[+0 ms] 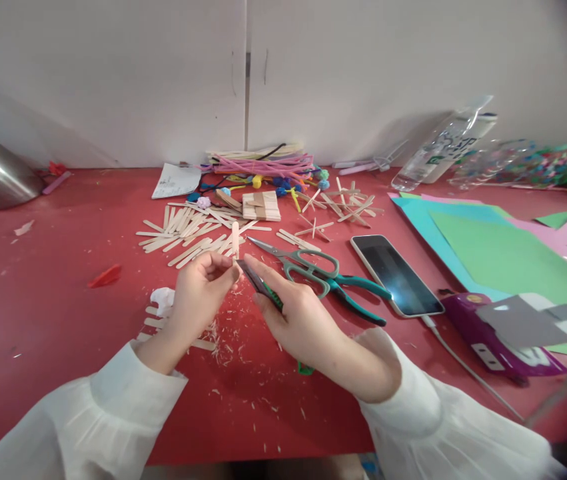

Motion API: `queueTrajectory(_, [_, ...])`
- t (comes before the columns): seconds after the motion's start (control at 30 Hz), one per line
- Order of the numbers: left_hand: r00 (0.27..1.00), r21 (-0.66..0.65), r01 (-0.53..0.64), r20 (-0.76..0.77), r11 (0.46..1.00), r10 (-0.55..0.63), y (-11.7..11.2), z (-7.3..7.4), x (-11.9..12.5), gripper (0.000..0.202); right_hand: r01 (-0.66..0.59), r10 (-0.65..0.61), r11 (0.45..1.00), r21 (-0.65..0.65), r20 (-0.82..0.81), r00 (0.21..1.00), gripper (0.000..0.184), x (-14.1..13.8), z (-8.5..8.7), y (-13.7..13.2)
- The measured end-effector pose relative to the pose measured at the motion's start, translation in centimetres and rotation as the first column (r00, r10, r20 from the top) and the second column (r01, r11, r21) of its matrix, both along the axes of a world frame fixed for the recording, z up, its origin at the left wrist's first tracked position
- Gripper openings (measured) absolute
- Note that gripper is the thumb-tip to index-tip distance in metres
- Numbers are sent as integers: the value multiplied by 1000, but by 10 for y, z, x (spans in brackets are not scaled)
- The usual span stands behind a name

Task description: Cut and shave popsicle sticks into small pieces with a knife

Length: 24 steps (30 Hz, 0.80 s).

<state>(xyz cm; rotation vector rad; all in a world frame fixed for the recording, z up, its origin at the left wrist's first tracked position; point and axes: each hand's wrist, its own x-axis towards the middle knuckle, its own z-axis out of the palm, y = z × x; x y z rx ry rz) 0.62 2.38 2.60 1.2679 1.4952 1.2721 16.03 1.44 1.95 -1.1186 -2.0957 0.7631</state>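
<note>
My left hand [202,291] pinches a wooden craft stick [235,238] that stands upright above its fingertips. My right hand [298,313] is closed around a green utility knife [272,293], whose blade end meets the stick near my left fingertips. Pale wood shavings [223,343] lie scattered on the red table below. Beneath my left wrist several craft sticks [151,323] lie side by side with a crumpled white piece [163,300] on them; my wrist hides part of them.
Behind my hands lie a heap of loose craft sticks [178,230], a banded stick bundle [262,206] and pink pipe cleaners [263,163]. Grey-handled scissors [308,263], teal-handled pliers [358,293] and a cabled phone [398,273] are at right. Coloured paper [503,247] lies farther right.
</note>
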Motion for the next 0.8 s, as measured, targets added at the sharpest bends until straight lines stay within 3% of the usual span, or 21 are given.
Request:
queueTrajectory(0.27, [1000, -22, 4, -21, 1000, -5, 2, 0, 0, 19, 20, -18, 999, -25, 54, 998, 53, -2, 1, -2])
queueTrajectory(0.6, [1000, -24, 31, 4, 999, -31, 2, -4, -1, 18, -21, 18, 999, 50, 61, 998, 54, 2, 1, 0])
queueTrajectory(0.8, [997, -64, 49, 60, 997, -46, 1, -4, -1, 20, 23, -28, 998, 55, 100, 995, 54, 1, 2, 1])
